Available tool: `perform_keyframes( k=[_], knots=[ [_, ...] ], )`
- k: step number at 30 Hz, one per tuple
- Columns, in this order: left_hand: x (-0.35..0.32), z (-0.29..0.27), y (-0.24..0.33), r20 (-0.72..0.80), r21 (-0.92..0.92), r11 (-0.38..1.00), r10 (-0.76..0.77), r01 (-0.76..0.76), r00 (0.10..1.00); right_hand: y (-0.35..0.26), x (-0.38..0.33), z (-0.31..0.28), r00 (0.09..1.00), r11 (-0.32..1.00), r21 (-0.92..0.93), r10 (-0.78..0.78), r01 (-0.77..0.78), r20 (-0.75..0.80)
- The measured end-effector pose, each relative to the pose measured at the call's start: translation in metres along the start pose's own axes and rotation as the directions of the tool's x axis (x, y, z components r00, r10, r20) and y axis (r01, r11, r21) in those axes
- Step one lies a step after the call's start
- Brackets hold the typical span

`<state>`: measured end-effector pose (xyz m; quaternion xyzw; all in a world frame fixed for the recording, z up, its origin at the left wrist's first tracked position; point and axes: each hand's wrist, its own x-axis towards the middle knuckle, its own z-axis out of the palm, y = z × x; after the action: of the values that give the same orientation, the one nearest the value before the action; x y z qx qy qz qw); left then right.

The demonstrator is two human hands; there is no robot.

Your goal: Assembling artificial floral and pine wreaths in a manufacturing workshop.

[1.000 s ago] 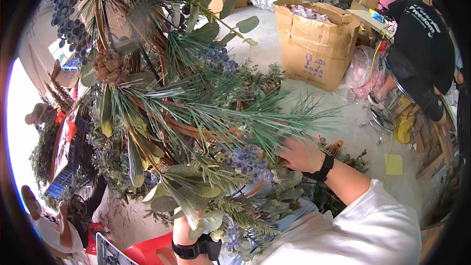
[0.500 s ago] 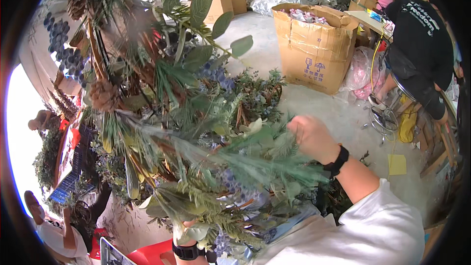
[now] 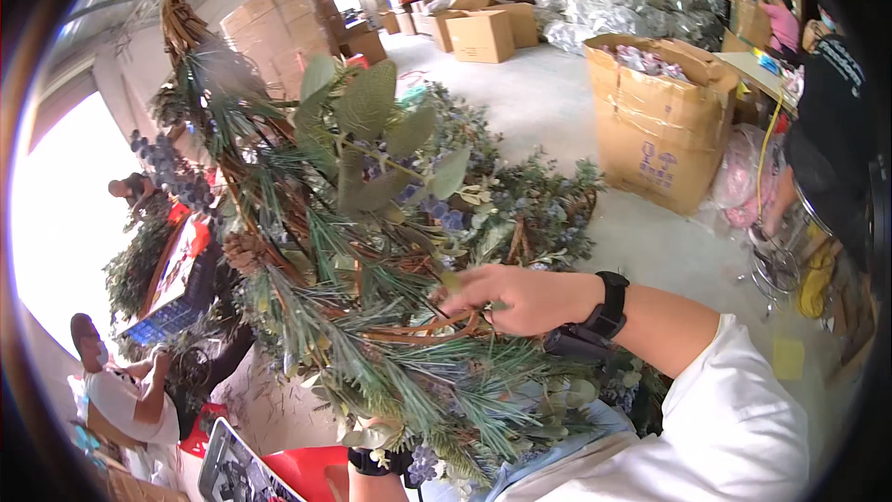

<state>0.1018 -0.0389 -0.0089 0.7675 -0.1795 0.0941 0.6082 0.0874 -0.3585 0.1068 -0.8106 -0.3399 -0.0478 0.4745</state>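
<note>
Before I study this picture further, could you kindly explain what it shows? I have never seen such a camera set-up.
There is no robot: a person works with two bare hands. The view comes from a fisheye camera worn on the head, so straight edges bend. The right hand touches brown twigs within artificial-looking pine greenery, mixed with broad green leaves and blue berries. The left hand is mostly hidden by foliage, so its grip is unclear. Beyond, an open cardboard box stands on the pale floor.
</note>
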Motion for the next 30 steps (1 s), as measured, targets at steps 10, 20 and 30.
perform_keyframes(
  k=[10,20,30],
  knots=[
    [0.02,-0.033,-0.003,-0.196,-0.181,0.983,-0.064,0.028,0.978,-0.049,-0.005,0.014,0.982,0.908,-0.372,-0.18,0.191,0.065],
    [-0.009,-0.044,0.035,-0.155,-0.141,0.966,-0.238,0.217,0.959,-0.056,-0.033,0.0,0.919,0.836,-0.495,0.028,-0.238,-0.394],
    [-0.025,-0.018,0.129,0.323,0.015,0.96,0.258,-0.278,0.91,-0.04,-0.023,0.031,0.901,0.891,-0.321,0.183,-0.321,-0.392]
  ],
)
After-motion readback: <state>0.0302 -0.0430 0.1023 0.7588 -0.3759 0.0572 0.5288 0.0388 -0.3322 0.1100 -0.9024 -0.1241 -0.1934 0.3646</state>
